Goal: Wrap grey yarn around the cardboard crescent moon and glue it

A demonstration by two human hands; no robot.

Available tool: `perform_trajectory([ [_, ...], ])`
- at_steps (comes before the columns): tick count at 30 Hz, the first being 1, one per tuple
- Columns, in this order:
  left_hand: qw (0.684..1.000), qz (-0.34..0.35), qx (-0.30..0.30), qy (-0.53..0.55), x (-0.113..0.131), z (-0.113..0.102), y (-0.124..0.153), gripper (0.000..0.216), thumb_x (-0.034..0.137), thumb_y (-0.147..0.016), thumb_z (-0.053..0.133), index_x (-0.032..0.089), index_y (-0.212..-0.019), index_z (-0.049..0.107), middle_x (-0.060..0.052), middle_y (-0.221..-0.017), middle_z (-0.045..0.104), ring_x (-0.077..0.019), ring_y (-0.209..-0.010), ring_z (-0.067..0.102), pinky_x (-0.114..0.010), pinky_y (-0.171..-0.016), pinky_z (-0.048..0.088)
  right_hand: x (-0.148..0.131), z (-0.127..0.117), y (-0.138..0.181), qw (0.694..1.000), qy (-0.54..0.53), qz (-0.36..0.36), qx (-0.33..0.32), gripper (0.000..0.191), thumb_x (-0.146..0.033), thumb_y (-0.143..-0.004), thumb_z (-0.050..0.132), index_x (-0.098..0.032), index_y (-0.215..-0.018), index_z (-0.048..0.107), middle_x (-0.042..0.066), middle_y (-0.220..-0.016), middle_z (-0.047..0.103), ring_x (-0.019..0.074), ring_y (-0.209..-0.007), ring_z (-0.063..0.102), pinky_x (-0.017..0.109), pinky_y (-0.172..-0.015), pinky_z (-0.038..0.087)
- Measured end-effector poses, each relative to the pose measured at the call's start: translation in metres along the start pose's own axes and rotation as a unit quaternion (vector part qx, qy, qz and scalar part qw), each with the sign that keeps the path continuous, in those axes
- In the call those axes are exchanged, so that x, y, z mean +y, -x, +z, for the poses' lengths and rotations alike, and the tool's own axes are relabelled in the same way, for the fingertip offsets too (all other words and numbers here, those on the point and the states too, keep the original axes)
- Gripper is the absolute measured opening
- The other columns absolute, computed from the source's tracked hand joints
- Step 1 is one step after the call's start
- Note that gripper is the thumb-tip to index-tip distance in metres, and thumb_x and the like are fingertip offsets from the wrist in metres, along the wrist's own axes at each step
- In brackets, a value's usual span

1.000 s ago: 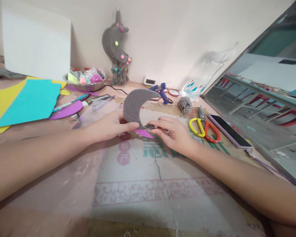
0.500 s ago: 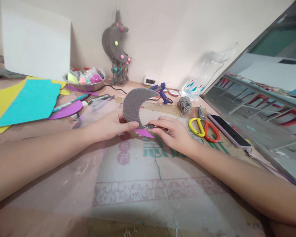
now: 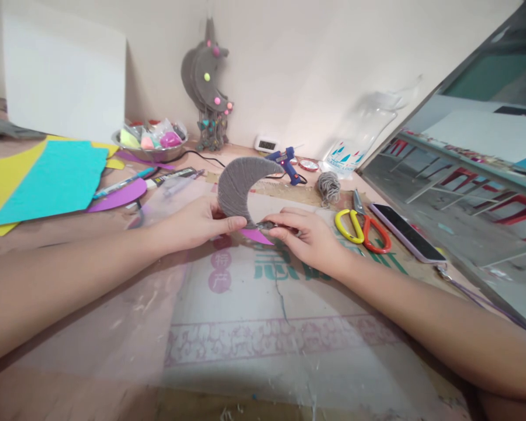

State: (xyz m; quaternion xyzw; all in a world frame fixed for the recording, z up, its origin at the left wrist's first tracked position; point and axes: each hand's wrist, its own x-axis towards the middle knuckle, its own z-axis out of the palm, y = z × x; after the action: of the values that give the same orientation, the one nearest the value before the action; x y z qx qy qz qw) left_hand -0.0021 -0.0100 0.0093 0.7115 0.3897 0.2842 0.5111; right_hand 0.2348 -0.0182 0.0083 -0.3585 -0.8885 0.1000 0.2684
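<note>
Head view shows the grey moon (image 3: 234, 193) between both hands, its lower part grasped by thumb and fingers of the left hand (image 3: 201, 222). The right hand (image 3: 309, 237) pinches a small grey piece (image 3: 269, 224) (whether of the moon itself, I cannot tell). Purple paper (image 3: 257, 235) shows between the fingertips; beyond the right fingers lie yarn (image 3: 328, 188) and scissors (image 3: 357, 225).

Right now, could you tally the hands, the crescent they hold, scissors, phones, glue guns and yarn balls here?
Hands: 2 (left hand, right hand)
Held grey crescent: 1
Scissors: 1 pair
Phone: 1
Glue gun: 1
Yarn ball: 1
Total: 7
</note>
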Motion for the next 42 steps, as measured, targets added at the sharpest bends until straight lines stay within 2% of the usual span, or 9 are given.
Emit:
perform_trajectory([
  [7, 1.000, -0.003, 0.015, -0.009, 0.0034, 0.0020, 0.0011, 0.019, 0.031, -0.081, 0.060, 0.014, -0.076, 0.066, -0.001, -0.064, 0.066, -0.0098, -0.054, 0.055, -0.018, -0.049, 0.043, 0.0001, -0.0001, 0.0005, 1.000, 0.003, 0.001, 0.004, 0.027, -0.035, -0.091, 0.051, -0.017, -0.102, 0.068, 0.003, -0.076, 0.063, 0.0117, -0.065, 0.054, 0.024, -0.061, 0.039],
  [15, 1.000, 0.007, 0.009, 0.002, 0.0022, 0.0012, -0.0009, 0.015, 0.027, -0.081, 0.060, 0.014, -0.076, 0.066, -0.001, -0.067, 0.067, -0.0095, -0.057, 0.056, -0.019, -0.054, 0.045, -0.0005, 0.0001, 0.0000, 1.000, -0.003, 0.008, -0.008, 0.027, -0.035, -0.091, 0.052, -0.016, -0.102, 0.068, 0.004, -0.078, 0.064, 0.0122, -0.067, 0.055, 0.024, -0.063, 0.039],
  [25, 1.000, 0.003, 0.005, 0.002, 0.0040, 0.0015, -0.0002, 0.018, 0.031, -0.080, 0.062, 0.015, -0.075, 0.066, -0.002, -0.068, 0.068, -0.0107, -0.058, 0.057, -0.019, -0.051, 0.043, 0.0003, 0.0002, 0.0002, 1.000, 0.007, 0.000, -0.010, 0.027, -0.036, -0.092, 0.051, -0.018, -0.101, 0.068, 0.003, -0.076, 0.064, 0.0122, -0.066, 0.055, 0.024, -0.062, 0.039],
  [33, 1.000, -0.014, 0.007, -0.007, 0.0020, 0.0011, 0.0002, 0.022, 0.035, -0.081, 0.060, 0.014, -0.076, 0.065, -0.002, -0.066, 0.066, -0.0109, -0.055, 0.055, -0.020, -0.050, 0.042, -0.0013, -0.0006, 0.0002, 0.998, 0.045, -0.036, 0.008, 0.026, -0.033, -0.093, 0.050, -0.016, -0.100, 0.068, 0.004, -0.077, 0.064, 0.0126, -0.067, 0.055, 0.024, -0.062, 0.039],
  [42, 1.000, -0.012, 0.009, -0.020, -0.0001, -0.0004, -0.0001, 0.027, 0.039, -0.082, 0.059, 0.013, -0.082, 0.067, -0.004, -0.069, 0.068, -0.0123, -0.059, 0.059, -0.022, -0.053, 0.045, 0.0003, -0.0003, 0.0005, 0.999, 0.028, -0.016, 0.033, 0.028, -0.036, -0.092, 0.050, -0.016, -0.101, 0.067, 0.004, -0.075, 0.062, 0.0126, -0.065, 0.053, 0.024, -0.061, 0.039],
])
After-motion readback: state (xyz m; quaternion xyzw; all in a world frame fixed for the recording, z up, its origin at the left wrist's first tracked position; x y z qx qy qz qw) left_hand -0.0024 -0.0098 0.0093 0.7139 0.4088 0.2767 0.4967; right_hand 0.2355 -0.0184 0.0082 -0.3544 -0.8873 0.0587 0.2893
